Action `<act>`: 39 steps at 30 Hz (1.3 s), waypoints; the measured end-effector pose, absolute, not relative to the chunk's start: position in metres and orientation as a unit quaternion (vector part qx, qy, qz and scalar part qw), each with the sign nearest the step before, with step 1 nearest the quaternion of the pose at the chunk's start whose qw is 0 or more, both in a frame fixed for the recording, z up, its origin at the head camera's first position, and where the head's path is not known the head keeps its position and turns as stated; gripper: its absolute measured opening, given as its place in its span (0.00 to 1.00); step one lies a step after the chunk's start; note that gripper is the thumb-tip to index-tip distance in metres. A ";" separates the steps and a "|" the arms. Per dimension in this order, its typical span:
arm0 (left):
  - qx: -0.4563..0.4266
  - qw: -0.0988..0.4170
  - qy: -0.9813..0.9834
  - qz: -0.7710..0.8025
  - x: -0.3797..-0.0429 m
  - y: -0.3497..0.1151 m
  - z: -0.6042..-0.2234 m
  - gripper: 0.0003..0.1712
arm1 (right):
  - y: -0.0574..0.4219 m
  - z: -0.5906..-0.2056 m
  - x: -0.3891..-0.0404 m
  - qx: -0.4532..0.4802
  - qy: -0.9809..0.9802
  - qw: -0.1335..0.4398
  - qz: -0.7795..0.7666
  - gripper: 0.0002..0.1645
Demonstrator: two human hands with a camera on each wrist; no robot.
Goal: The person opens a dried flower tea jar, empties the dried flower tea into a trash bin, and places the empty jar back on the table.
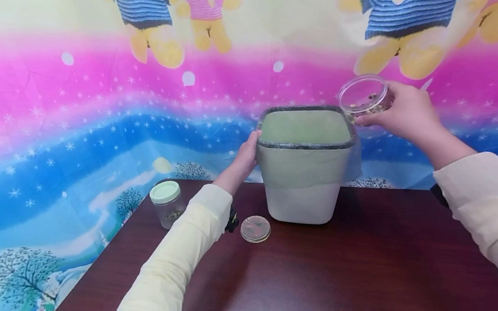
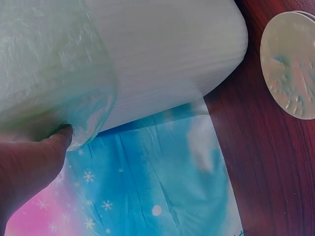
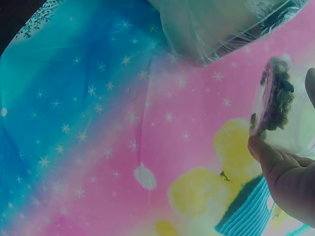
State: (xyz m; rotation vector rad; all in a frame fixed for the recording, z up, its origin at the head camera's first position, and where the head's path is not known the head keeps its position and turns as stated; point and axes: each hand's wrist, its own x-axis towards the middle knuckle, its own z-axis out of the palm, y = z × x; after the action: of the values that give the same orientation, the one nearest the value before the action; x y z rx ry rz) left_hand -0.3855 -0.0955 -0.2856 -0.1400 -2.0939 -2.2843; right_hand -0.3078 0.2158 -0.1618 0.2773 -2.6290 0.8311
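A white trash bin (image 1: 302,193) with a thin translucent liner (image 1: 301,168) folded over its rim stands at the table's back. My left hand (image 1: 246,154) holds the bin's upper left side. In the left wrist view a digit of it presses the liner's edge, the other fingers hidden. My right hand (image 1: 405,112) grips a clear plastic jar (image 1: 363,93) by its side. This lidless jar is tilted, its mouth toward the bin, beside and above the right rim. Small dried brownish-green pieces (image 3: 278,96) lie along its lower wall.
Left of my left forearm, a clear jar (image 1: 169,213) with a pale green lid (image 1: 165,193) stands near the table's left edge. Round foil-like discs (image 1: 256,229) lie stacked in front of the bin. Behind the dark wooden table (image 1: 331,285) hangs a patterned cloth (image 1: 71,118).
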 end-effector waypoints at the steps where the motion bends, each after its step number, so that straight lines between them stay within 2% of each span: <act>1: -0.044 0.021 -0.675 -0.736 -0.386 -0.095 -0.285 0.35 | 0.214 -0.161 -0.310 0.101 -0.932 0.190 0.293 0.50; 14: -0.049 0.020 -0.681 -0.730 -0.385 -0.096 -0.284 0.34 | 0.197 -0.160 -0.329 0.134 -0.935 0.232 0.231 0.50; 17: -0.051 0.022 -0.680 -0.731 -0.384 -0.096 -0.284 0.34 | 0.194 -0.161 -0.332 0.137 -0.937 0.242 0.210 0.53; 32: -0.050 0.027 -0.692 -0.720 -0.383 -0.097 -0.287 0.35 | 0.175 -0.171 -0.337 0.172 -0.948 0.240 0.116 0.53; 39: -0.047 0.028 -0.691 -0.721 -0.385 -0.096 -0.287 0.35 | 0.170 -0.178 -0.338 0.194 -0.947 0.243 0.086 0.49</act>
State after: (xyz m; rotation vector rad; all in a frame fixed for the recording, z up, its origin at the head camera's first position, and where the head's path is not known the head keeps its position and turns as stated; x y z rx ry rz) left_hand -0.3854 -0.0960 -0.2868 -0.1447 -2.1310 -2.2258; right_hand -0.3380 0.1704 -0.1785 0.5300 -2.5868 0.2342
